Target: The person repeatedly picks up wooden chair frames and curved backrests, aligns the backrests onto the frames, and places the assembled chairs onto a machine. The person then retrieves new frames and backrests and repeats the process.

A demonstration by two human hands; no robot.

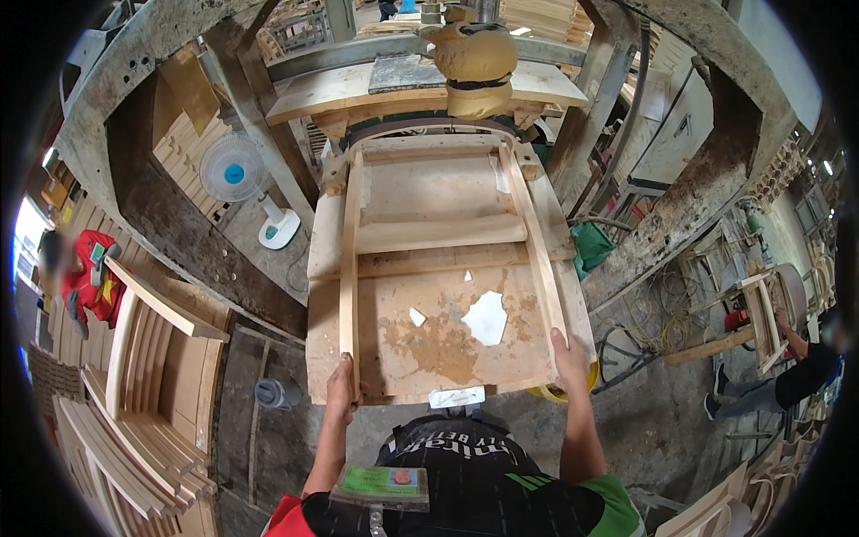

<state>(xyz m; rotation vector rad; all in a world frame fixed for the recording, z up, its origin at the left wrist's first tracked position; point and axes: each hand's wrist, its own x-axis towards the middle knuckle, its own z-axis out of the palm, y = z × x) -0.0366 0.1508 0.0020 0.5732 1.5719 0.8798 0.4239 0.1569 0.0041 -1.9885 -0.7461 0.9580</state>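
A pale wooden frame [440, 234], perhaps part of a chair, lies on a wooden work board [528, 367]. Two long side rails run away from me, joined by a wide crosspiece and a curved far end. My left hand [342, 392] is closed round the near end of the left rail [349, 277]. The near end of the right rail [537, 255] is gripped by my right hand [569, 360]. Between the rails, a white flat scrap [485, 318] and two smaller bits lie on the stained board. Small wooden blocks [335, 174] sit beside the frame's far corners.
A yellowish bulky machine part [474, 76] with a black band hangs beyond the frame. Heavy metal uprights [215, 242] flank the board. At left stand a fan [234, 170] and stacked curved wood [152, 358]. A co-worker [89, 277] is at left, another [796, 362] at right.
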